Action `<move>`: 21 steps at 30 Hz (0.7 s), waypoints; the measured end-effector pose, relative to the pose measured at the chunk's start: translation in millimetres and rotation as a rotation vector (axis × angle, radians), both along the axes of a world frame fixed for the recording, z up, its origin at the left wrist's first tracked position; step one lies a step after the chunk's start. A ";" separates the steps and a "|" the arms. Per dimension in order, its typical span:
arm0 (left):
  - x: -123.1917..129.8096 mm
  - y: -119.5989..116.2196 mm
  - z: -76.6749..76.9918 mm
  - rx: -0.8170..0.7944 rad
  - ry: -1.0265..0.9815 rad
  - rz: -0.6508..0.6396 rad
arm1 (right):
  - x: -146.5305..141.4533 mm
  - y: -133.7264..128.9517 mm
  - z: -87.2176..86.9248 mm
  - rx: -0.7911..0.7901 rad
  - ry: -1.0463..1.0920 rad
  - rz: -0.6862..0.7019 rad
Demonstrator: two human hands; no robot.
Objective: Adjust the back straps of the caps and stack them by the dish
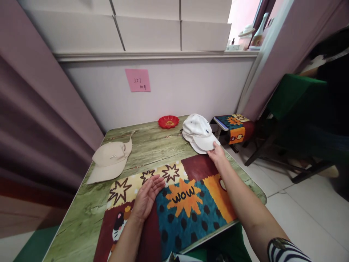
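Observation:
At the back right of the table, my right hand point(216, 154) pinches the brim of a white baseball cap point(197, 127) that bears a small dark emblem. Another pale cap point(197, 146) lies beneath it, partly hidden. My left hand point(148, 194) hovers over or rests on the colourful placemat point(188, 225), fingers stretched out and nothing in them. A beige cap point(111, 158) lies at the table's left side, its brim toward me and its strap trailing behind.
A red scalloped dish point(168, 122) sits by the wall at the back. A pink note point(137, 80) is stuck on the wall. Right of the table stand a stool point(231, 123) with a phone-like object point(220, 123) and a green-covered chair point(297, 91), beside a person in dark clothes.

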State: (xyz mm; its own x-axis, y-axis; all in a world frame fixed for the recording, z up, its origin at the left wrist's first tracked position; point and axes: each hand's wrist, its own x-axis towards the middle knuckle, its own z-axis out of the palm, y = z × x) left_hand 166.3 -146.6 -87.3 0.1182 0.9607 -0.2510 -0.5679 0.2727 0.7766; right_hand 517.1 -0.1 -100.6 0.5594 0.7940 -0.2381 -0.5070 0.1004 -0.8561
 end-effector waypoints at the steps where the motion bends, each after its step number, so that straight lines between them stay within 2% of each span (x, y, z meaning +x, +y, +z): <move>1: 0.2 -0.4 0.1 0.002 0.002 0.001 | -0.3 -4.4 -3.6 -0.016 -0.030 -0.014; 5: 0.3 -1.7 -0.8 0.012 0.015 0.006 | -1.3 -32.4 -14.1 -0.077 -0.199 -0.116; 8: -0.2 -1.5 -2.0 0.005 0.024 0.000 | 0.5 -50.1 -8.3 -0.078 -0.374 -0.242; 10: -0.4 -0.6 -3.1 0.006 0.027 -0.008 | 1.6 -54.3 0.2 -0.039 -0.654 -0.268; 14: -0.4 0.1 -6.6 0.023 0.020 -0.002 | -1.1 -48.5 8.9 -0.058 -1.390 -0.159; 17: -0.3 -2.1 -9.5 0.030 0.015 0.006 | -3.7 -43.7 1.6 -0.128 -1.558 -0.064; 21: 1.3 -7.2 -11.0 0.048 -0.001 0.009 | -3.5 -44.5 -9.5 -0.156 -1.602 -0.073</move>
State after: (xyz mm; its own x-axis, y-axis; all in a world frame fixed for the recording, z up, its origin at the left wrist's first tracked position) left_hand 167.6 -153.9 -98.3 0.1099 0.9726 -0.2049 -0.5708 0.2305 0.7880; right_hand 513.6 -44.6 -110.1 0.3338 0.7812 0.5275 0.8768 -0.0518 -0.4781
